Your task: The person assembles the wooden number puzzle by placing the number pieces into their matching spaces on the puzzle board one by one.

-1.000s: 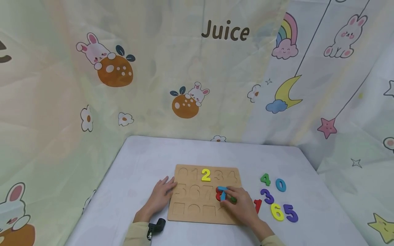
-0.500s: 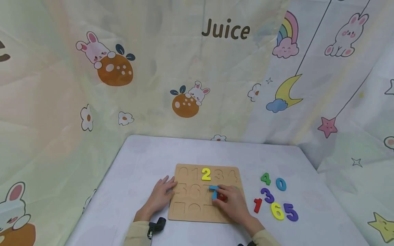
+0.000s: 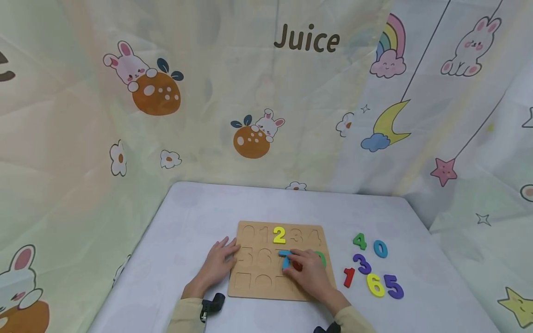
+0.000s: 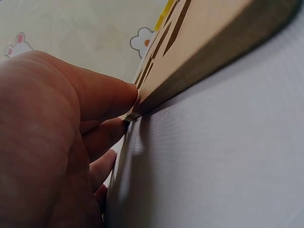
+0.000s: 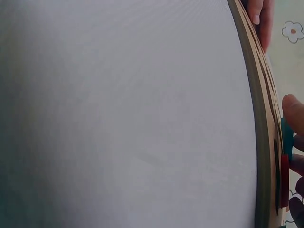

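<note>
My left hand (image 3: 218,259) rests at the left edge of a wooden number board (image 3: 245,289), fingers extended. In the left wrist view, fingertips touch the board's corner. With thumb and fingers my right hand (image 3: 310,273) pinches a blue number 7 piece (image 3: 285,260) over the 7 outline in the middle row. Partly hidden beneath that hand is a red number piece (image 3: 297,266), and a green piece (image 3: 321,258) shows behind it. A yellow 2 (image 3: 279,235) sits in the top row. The right wrist view shows the blue piece (image 5: 286,135) upright beside the red one (image 5: 284,180).
Right of the board lie loose numbers: a green 4 (image 3: 360,241), blue 0 (image 3: 376,245), purple 3 (image 3: 366,267), red 1 (image 3: 349,277), yellow 6 (image 3: 370,287) and purple 5 (image 3: 390,287). The white table (image 3: 200,208) is backed by printed curtains (image 3: 208,92).
My right hand has moved left with the blue 7, from over the red piece to the 7 outline. The green piece has come more into view. The left hand stays in place.
</note>
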`<state>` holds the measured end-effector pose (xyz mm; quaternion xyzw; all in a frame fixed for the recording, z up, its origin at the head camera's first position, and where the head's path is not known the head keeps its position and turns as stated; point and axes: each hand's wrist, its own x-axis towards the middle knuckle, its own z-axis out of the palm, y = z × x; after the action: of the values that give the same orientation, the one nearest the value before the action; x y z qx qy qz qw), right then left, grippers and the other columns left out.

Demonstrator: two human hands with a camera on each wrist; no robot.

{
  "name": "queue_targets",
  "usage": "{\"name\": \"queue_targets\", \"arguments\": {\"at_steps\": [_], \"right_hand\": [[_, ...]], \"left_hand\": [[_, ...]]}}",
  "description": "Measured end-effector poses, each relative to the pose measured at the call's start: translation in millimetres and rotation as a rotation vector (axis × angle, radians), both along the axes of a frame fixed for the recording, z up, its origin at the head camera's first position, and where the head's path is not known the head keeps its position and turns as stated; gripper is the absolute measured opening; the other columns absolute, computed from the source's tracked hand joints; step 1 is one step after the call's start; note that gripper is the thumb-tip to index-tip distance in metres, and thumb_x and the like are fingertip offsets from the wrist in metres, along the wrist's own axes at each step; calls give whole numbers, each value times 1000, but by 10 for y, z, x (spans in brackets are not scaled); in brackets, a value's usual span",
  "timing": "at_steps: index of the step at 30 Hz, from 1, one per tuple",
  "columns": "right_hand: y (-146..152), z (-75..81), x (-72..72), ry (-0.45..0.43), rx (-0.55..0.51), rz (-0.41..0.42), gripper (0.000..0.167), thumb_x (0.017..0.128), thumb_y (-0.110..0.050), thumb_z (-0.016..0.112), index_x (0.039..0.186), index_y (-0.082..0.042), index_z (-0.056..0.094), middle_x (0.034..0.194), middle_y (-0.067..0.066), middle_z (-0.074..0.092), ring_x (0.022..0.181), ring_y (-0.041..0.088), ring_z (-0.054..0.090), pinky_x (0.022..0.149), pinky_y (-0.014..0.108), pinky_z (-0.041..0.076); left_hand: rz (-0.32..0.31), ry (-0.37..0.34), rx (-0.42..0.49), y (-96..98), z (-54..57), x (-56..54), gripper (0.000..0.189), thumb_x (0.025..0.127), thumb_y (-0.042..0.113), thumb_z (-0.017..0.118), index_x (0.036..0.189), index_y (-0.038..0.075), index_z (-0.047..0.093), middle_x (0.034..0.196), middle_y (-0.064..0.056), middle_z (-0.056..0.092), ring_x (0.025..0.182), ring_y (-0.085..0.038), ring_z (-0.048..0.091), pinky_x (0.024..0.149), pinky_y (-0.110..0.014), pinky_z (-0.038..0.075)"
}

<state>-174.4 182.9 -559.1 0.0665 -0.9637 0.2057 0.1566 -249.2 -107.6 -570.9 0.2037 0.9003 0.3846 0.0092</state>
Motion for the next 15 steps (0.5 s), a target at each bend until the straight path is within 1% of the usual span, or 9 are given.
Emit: {"name": "queue_targets", "arguments": {"at_steps": [7, 12, 15], "right_hand": [[-35, -26, -10, 27, 6, -6, 44, 72, -46, 83, 108, -21, 76, 123, -4, 67, 99, 11, 56, 81, 30, 50], [-48, -28, -5, 59, 27, -4, 42, 71, -43, 85, 107, -21, 77, 123, -4, 67, 97, 11, 56, 79, 29, 49], [-53, -30, -8, 53, 46, 2, 42, 72, -42, 85, 108, -22, 77, 125, -4, 67, 96, 11, 56, 79, 30, 48]], "left_hand": [[-8, 8, -4, 3, -3, 1, 38, 91, 9, 64, 128, 2, 63, 148, -9, 47, 145, -34, 28, 121, -52, 12], [-12, 21, -14, 6, -7, -9, 38, 90, 9, 65, 128, 2, 63, 148, -8, 48, 145, -33, 28, 121, -52, 12], [-8, 14, -15, 2, -4, -11, 39, 90, 9, 65, 128, 2, 63, 148, -7, 47, 145, -33, 28, 121, -52, 12]]}}
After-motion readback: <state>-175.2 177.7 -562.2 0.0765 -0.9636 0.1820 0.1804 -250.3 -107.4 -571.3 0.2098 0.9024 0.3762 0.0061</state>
